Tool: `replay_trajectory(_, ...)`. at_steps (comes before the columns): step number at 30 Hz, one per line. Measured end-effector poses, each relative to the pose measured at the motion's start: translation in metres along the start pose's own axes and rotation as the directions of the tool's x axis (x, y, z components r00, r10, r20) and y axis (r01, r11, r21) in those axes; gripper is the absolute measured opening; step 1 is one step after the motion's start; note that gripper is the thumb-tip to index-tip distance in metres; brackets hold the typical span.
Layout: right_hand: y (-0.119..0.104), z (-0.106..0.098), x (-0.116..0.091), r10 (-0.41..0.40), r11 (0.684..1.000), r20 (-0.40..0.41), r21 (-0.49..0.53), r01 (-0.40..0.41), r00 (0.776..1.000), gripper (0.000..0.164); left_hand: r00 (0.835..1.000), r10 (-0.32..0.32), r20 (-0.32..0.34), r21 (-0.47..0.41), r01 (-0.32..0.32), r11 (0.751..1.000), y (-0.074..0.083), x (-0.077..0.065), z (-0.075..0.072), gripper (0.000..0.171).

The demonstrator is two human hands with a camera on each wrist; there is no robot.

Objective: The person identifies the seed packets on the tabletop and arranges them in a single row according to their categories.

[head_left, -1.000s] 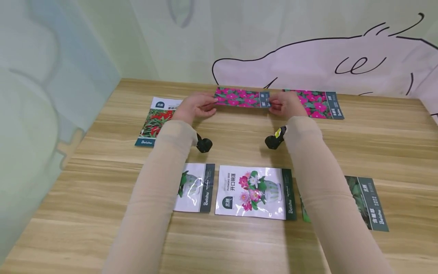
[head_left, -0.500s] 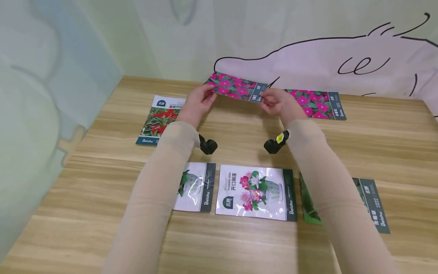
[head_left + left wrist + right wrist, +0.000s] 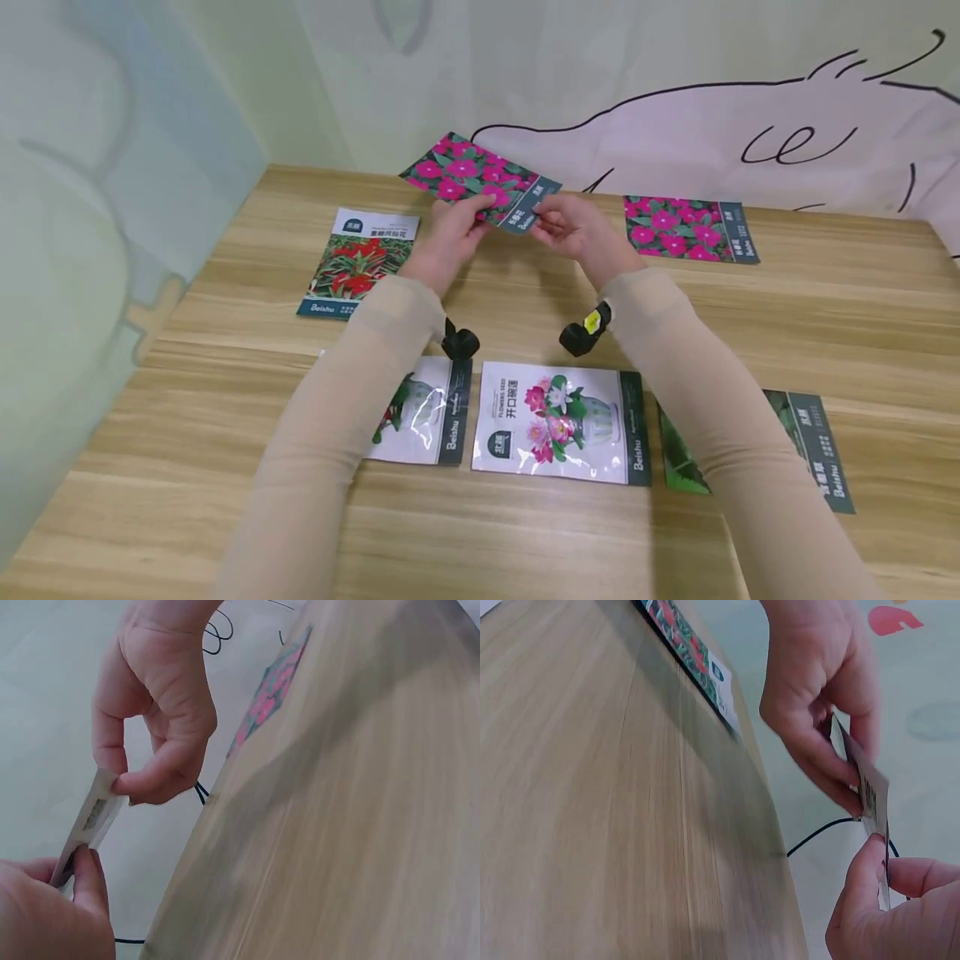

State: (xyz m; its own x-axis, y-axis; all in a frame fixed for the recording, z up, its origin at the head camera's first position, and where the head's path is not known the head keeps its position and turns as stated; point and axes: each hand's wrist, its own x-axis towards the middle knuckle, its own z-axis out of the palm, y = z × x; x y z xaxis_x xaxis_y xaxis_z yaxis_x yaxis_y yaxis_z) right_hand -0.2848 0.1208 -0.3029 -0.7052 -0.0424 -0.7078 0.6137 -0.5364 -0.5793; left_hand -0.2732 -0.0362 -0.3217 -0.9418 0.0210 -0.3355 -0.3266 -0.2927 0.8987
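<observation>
Both hands hold a flower seed packet point(image 3: 461, 171) with pink blooms and a dark green band, raised and tilted near the back edge of the table. My left hand point(image 3: 447, 240) pinches its lower edge, thumb on the printed front. At the banded end, the fingertips of my right hand point(image 3: 581, 229) pinch a corner. In the left wrist view the packet point(image 3: 88, 817) appears nearly edge-on, its pale back showing, between the left hand point(image 3: 56, 915) and right hand point(image 3: 161, 697). Likewise, the right wrist view has the packet point(image 3: 871, 799) between both hands' fingers and thumbs.
A matching pink-flower packet point(image 3: 678, 229) lies at the back right, a red-flower packet point(image 3: 352, 267) at the left. Along the front lie two white packets with potted flowers, one the lotus packet point(image 3: 558, 423), and a green packet point(image 3: 806, 442), partly under the sleeves. A wall hanging point(image 3: 675, 142) borders the table.
The held packet has come up off the back of the table, shifted left and turned, its left end rising. My left thumb now lies farther onto its front; the right hand has moved left.
</observation>
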Motion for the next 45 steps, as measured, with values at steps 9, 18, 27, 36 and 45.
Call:
replay_trajectory(9,-0.003,-0.011,0.003,-0.053,0.995,0.053,-0.083,0.057,0.997,0.035,0.982,-0.161,0.100,-0.099,0.171,0.980,0.010,0.005,-0.015,0.049)
replay_trajectory(18,0.002,-0.012,0.003,-0.062,0.943,0.171,-0.311,0.114,0.983,0.046,0.919,-0.268,0.290,0.203,0.214,0.956,0.020,-0.002,-0.036,0.053)
replay_trajectory(27,0.013,-0.009,0.005,-0.089,0.940,0.153,-0.314,0.134,0.984,0.015,0.913,-0.272,0.305,0.347,0.160,0.924,0.020,0.000,-0.051,0.055)
replay_trajectory(36,0.029,-0.010,0.006,-0.116,0.884,0.166,-0.433,0.178,0.979,0.012,0.937,-0.232,0.260,0.521,0.067,0.851,0.024,0.000,-0.083,0.057)
replay_trajectory(45,0.048,-0.005,0.004,-0.108,0.798,0.209,-0.564,0.211,0.972,0.013,0.947,-0.195,0.257,0.625,-0.010,0.780,0.026,-0.005,-0.101,0.050)
